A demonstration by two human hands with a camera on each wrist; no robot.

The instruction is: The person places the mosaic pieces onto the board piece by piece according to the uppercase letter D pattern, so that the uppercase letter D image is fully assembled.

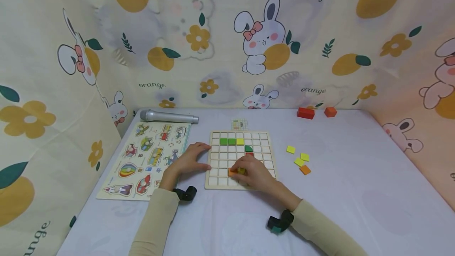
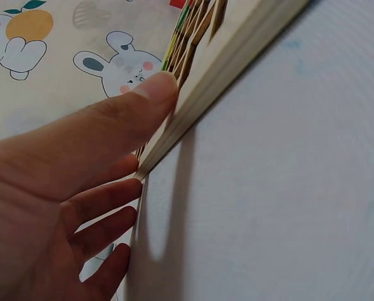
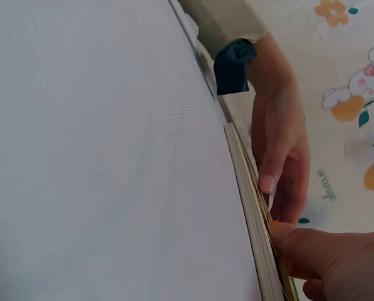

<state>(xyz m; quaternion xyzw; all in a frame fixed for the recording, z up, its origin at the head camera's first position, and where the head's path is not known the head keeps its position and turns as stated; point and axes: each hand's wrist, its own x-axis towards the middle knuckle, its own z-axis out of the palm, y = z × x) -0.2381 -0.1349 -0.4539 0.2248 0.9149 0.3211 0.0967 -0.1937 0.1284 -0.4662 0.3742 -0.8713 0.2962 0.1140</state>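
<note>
A wooden grid board (image 1: 217, 185) lies in the middle of the table. Along its left edge my left hand (image 1: 189, 159) rests, thumb and fingers spread, touching the rim; the left wrist view shows the thumb (image 2: 111, 122) at the edge. Over the lower part of the grid, my right hand (image 1: 256, 172) pinches an orange tile (image 1: 230, 172) at the board's surface. A yellow tile (image 1: 241, 171) shows partly beneath those fingers. Green tiles (image 1: 228, 141) and a yellow tile (image 1: 240, 141) sit in an upper row. Below and right are a green curved piece (image 1: 248, 148) and a partly hidden red piece (image 1: 250, 154).
To the right lie loose yellow tiles (image 1: 291, 149) and an orange tile (image 1: 305, 170). Red blocks (image 1: 305, 113) stand at the back. A picture puzzle board (image 1: 106, 196) and a silver microphone (image 1: 168, 116) are at left. A small grid card (image 1: 239, 124) lies behind the board.
</note>
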